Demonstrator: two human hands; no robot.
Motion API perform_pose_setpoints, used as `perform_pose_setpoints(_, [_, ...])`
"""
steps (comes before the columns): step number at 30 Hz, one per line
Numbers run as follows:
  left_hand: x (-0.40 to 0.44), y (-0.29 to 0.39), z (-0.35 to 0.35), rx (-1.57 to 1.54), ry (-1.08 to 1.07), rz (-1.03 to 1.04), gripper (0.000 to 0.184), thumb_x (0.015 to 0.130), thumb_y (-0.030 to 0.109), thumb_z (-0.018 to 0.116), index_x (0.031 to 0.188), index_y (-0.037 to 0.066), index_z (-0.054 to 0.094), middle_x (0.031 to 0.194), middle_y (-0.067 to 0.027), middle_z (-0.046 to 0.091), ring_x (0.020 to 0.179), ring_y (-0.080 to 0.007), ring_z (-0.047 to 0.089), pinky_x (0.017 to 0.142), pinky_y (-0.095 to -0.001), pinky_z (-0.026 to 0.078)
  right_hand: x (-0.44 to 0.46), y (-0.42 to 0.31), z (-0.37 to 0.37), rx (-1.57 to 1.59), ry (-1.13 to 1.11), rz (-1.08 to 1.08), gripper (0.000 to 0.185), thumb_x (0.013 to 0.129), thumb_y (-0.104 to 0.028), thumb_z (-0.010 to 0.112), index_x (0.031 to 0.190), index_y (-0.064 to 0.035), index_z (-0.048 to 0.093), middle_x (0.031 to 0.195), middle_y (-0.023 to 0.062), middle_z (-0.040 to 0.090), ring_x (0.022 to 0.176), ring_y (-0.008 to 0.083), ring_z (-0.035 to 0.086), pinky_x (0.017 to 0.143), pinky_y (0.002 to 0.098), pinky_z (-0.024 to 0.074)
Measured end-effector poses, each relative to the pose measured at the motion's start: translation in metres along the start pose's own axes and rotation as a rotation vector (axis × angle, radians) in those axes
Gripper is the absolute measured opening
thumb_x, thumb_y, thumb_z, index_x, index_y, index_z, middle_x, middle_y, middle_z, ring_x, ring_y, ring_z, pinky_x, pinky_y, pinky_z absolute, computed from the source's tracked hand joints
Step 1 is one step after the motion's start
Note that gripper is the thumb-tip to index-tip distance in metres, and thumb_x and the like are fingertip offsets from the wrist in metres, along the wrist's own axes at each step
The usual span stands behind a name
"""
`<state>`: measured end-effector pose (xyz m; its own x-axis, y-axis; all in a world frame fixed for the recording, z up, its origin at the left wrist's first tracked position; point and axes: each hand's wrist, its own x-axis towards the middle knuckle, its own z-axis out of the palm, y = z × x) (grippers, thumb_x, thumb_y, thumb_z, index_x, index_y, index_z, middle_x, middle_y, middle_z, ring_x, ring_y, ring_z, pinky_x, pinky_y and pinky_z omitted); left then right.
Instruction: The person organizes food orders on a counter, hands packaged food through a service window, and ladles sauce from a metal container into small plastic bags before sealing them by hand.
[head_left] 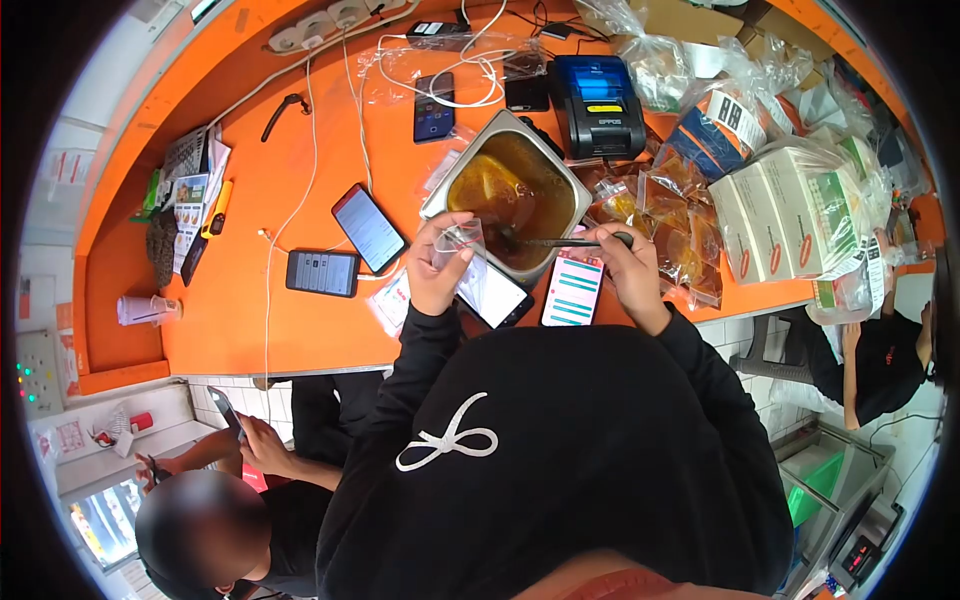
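Observation:
A square metal container (568,178) of brown, oily sauce stands on the orange table in front of me. My left hand (438,268), closed, pinches a small clear plastic bag (462,240) at the container's near left edge. Between the fingers of my right hand (632,270) is the dark handle of a ladle (570,242). Its shaft crosses the container's right rim, and its lower end is hard to make out against the sauce and the bag. Below my hands lie a phone with a white screen (490,292) and a phone with teal bars (574,290).
Sauce-filled plastic bags (682,225) lie right of the container, beside wrapped boxes (780,215). Behind stands a black printer (600,110). Phones (368,228) and white cables (317,130) lie leftward. At lower left a person (290,520) holds a phone; another person (880,360) is rightward.

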<state>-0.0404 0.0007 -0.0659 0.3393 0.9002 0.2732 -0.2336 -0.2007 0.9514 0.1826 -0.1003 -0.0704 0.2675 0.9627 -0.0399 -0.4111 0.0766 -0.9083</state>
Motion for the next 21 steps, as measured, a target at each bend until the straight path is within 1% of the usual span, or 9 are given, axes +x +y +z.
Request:
perform_pose_setpoints(3, [-0.002, 0.005, 0.0, -0.065, -0.053, -0.03, 0.037, 0.071, 0.005, 0.062, 0.105, -0.003, 0.054, 0.102, -0.0082, 0.054, 0.093, -0.0152, 0.053, 0.084, -0.0258, 0.039, 0.004, -0.001, 0.002, 0.218, 0.084, 0.128, 0.018, 0.09, -0.009, 0.043, 0.097, 0.0061, 0.05, 0.099, 0.0206, 0.058, 0.085, 0.0264, 0.061, 0.078, 0.0329, 0.0495])
perform_pose_setpoints(6, [-0.002, 0.005, 0.001, -0.042, -0.06, -0.008, 0.037, 0.07, 0.005, 0.062, 0.105, -0.003, 0.054, 0.101, -0.0077, 0.053, 0.092, -0.0148, 0.053, 0.083, -0.0252, 0.039, 0.006, 0.0, 0.011, 0.149, 0.019, 0.034, 0.021, 0.091, -0.012, 0.044, 0.098, 0.0071, 0.05, 0.102, 0.0211, 0.057, 0.087, 0.0271, 0.061, 0.079, 0.0334, 0.0491])
perform_pose_setpoints(8, [-0.002, 0.006, 0.002, -0.04, -0.065, -0.024, 0.036, 0.07, 0.004, 0.062, 0.105, -0.003, 0.054, 0.1, -0.0074, 0.053, 0.091, -0.0146, 0.053, 0.082, -0.0249, 0.039, 0.007, -0.015, 0.015, -0.03, -0.067, -0.03, 0.02, 0.089, -0.011, 0.047, 0.098, 0.0059, 0.053, 0.105, 0.0175, 0.057, 0.089, 0.0254, 0.06, 0.079, 0.0319, 0.0488])
perform_pose_setpoints(10, [-0.003, 0.008, 0.003, -0.035, -0.069, -0.041, 0.036, 0.07, 0.004, 0.062, 0.105, -0.003, 0.054, 0.1, -0.0071, 0.053, 0.091, -0.0143, 0.053, 0.081, -0.0246, 0.039, 0.01, -0.031, 0.015, -0.758, -0.311, -0.513, 0.016, 0.086, -0.006, 0.048, 0.095, 0.0038, 0.056, 0.104, 0.0158, 0.059, 0.091, 0.0261, 0.06, 0.079, 0.0336, 0.0478])
perform_pose_setpoints(12, [-0.003, 0.009, 0.006, 0.001, -0.058, -0.043, 0.042, 0.069, 0.014, 0.064, 0.106, -0.004, 0.053, 0.096, -0.007, 0.053, 0.088, -0.0154, 0.053, 0.081, -0.0256, 0.039, 0.009, -0.043, 0.017, -0.851, -0.317, -0.529, 0.014, 0.085, -0.004, 0.049, 0.094, 0.0018, 0.058, 0.103, 0.0135, 0.059, 0.089, 0.0239, 0.06, 0.078, 0.0308, 0.0477])
perform_pose_setpoints(17, [-0.006, 0.012, 0.009, 0.038, -0.085, -0.043, 0.043, 0.07, 0.017, 0.065, 0.106, -0.004, 0.053, 0.098, -0.008, 0.052, 0.09, -0.0162, 0.053, 0.081, -0.0258, 0.039, 0.01, -0.042, -0.005, -1.021, -0.277, -0.572, 0.013, 0.083, -0.002, 0.05, 0.092, 0.0002, 0.059, 0.1, 0.0117, 0.06, 0.087, 0.0229, 0.06, 0.077, 0.03, 0.0474])
perform_pose_setpoints(18, [-0.006, 0.014, 0.009, 0.054, -0.102, -0.042, 0.044, 0.07, 0.019, 0.065, 0.106, -0.004, 0.053, 0.099, -0.0084, 0.052, 0.091, -0.0166, 0.053, 0.082, -0.0259, 0.039, 0.007, -0.039, -0.01, -0.933, -0.228, -0.442, 0.013, 0.083, -0.003, 0.049, 0.092, 0.0004, 0.059, 0.1, 0.0117, 0.06, 0.088, 0.0232, 0.06, 0.077, 0.0313, 0.0472])
perform_pose_setpoints(19, [-0.006, 0.012, 0.007, 0.05, -0.126, -0.031, 0.041, 0.07, 0.013, 0.065, 0.107, -0.002, 0.054, 0.102, -0.0075, 0.05, 0.091, -0.0154, 0.053, 0.081, -0.0249, 0.039, 0.005, -0.034, -0.016, -0.843, -0.18, -0.314, 0.014, 0.083, -0.003, 0.049, 0.093, 0.0007, 0.059, 0.1, 0.0116, 0.06, 0.089, 0.0235, 0.06, 0.078, 0.0325, 0.047])
perform_pose_setpoints(21, [-0.006, 0.007, 0.003, 0.047, -0.146, -0.019, 0.04, 0.07, 0.008, 0.065, 0.107, 0.0, 0.054, 0.104, -0.0065, 0.049, 0.091, -0.0143, 0.052, 0.081, -0.024, 0.039, 0.004, -0.028, -0.025, -0.818, -0.176, -0.312, 0.015, 0.084, -0.005, 0.05, 0.095, -0.0003, 0.059, 0.104, 0.0122, 0.06, 0.094, 0.024, 0.058, 0.08, 0.033, 0.0459])
